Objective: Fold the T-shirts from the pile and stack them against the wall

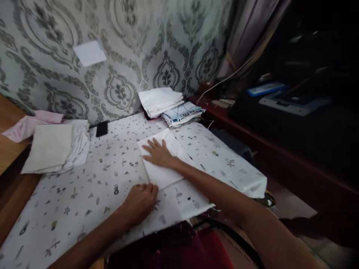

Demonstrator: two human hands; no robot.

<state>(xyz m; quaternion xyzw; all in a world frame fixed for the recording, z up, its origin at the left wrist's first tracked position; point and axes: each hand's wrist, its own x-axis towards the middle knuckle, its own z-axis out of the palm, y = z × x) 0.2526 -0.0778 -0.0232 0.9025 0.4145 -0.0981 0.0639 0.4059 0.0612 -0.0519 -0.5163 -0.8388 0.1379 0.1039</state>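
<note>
A folded white cloth [175,144] lies on the patterned table cover near the middle of the table. Spread flat across it, my right hand [159,153] presses down with its fingers apart. My left hand [141,201] is closed at the near left corner of the same cloth. Its fingertips are turned under and hidden, and the corner runs into the curled fingers.
At the back, a stack of folded white cloths [159,101] stands beside a printed folded pile [183,112]. On the left lie a cream folded cloth [52,145], a pink cloth [26,127] and a black phone [102,129]. A dark red wooden ledge [269,157] borders the right.
</note>
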